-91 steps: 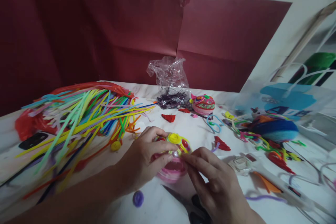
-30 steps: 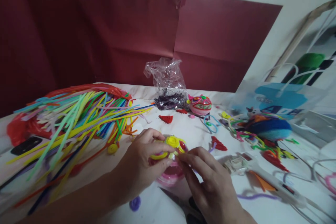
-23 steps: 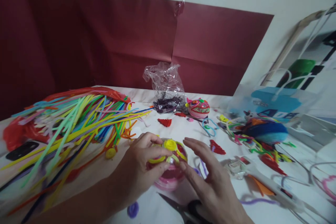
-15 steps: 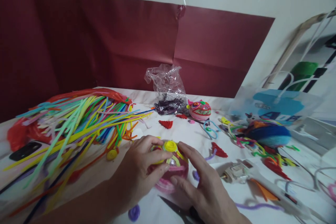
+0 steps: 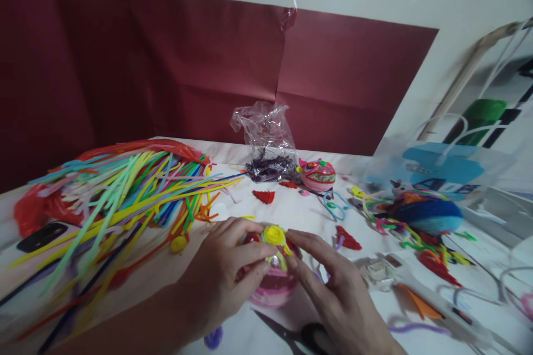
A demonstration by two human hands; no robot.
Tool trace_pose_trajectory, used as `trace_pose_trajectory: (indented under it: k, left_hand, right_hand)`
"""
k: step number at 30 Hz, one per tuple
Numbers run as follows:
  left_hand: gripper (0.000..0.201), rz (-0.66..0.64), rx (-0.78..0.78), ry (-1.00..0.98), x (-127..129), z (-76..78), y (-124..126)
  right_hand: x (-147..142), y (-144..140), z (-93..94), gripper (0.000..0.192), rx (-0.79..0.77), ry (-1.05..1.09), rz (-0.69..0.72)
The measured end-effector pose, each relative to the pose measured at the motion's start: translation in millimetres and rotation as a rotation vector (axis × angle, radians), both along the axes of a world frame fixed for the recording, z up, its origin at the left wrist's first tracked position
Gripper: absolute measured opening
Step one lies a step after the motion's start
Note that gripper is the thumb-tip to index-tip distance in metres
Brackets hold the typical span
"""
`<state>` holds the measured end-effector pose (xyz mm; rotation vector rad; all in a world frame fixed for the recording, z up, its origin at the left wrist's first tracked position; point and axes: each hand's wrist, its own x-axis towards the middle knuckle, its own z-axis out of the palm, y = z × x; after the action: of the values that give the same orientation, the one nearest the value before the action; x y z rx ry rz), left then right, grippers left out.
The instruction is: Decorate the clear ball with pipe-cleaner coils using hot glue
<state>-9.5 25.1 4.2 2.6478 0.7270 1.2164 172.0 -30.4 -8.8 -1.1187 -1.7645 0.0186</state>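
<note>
- Head view, background: a dark red sheet (image 5: pixel 225 61) covers much of the wall at the far side, and below it lies a pale, marbled worktop (image 5: pixel 300 212).
- Head view, left: a big loose heap of fuzzy wires (image 5: pixel 137 183) spreads toward the near edge, partly over a phone (image 5: pixel 45 236).
- Head view, far middle: a clear bag (image 5: pixel 268 127) stands just left of a finished-looking second ball (image 5: pixel 318 178).
- Head view, right: a glue gun (image 5: pixel 443 298) lies near the right hand (image 5: pixel 339 283), with a blue ball (image 5: pixel 433 215) farther off.
- Head view, near middle: the pink ball (image 5: pixel 272 293) sits between the two hands, a yellow coil (image 5: pixel 275 234) on its top. The left hand (image 5: pixel 231 266) is clamped on its left side. The right hand has thumb and fingers parted against its right side; whether it grips or only presses, I cannot tell.
- Working well here probably means letting the left hand steady the ball while the right presses lightly and evenly, fingertips clear of any warm glue. The scissors (image 5: pixel 287 334), just nearer, deserve a watchful wrist.
</note>
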Motion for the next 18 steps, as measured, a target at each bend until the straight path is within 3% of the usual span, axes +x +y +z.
trace_pose_trajectory:
  k: [5,12,18]
  left_hand:
    - [0.026,-0.029,-0.021,0.017,1,2.4,-1]
    - [0.017,-0.044,-0.013,0.079,4,12.3,-4]
    - [0.016,-0.045,0.006,0.062,5,9.5,-3]
  right_hand:
    - [6,1,5.7,0.020,0.080,-0.194,-0.054]
    - [3,-1,30.7,0.024,0.170,-0.577,-0.045]
    - [7,3,35.3,0.024,0.197,-0.657,0.076]
